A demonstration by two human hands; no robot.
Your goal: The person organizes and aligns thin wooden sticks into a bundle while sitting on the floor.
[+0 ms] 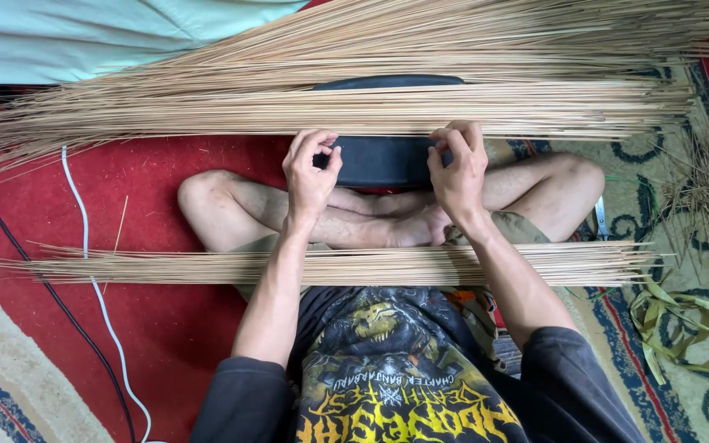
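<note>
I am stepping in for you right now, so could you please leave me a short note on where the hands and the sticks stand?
Left hand: fingers pinched at the edge of the black pad.
Right hand: fingers curled at the pad's other edge.
Large stick pile lies across the pad, beyond the hands.
Smaller stick bundle lies across the lap.
Leaf strips are on the carpet, on the right.
How many sticks are finished cannot be told.

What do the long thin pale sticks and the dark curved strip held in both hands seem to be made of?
Long thin pale sticks: likely dried plant ribs or split stems, given their matt straw colour, stiffness and uneven tips. Dark curved strip, held by the left hand and right hand: possibly rubber or soft plastic, being smooth, dull black and bent without creasing.
</note>
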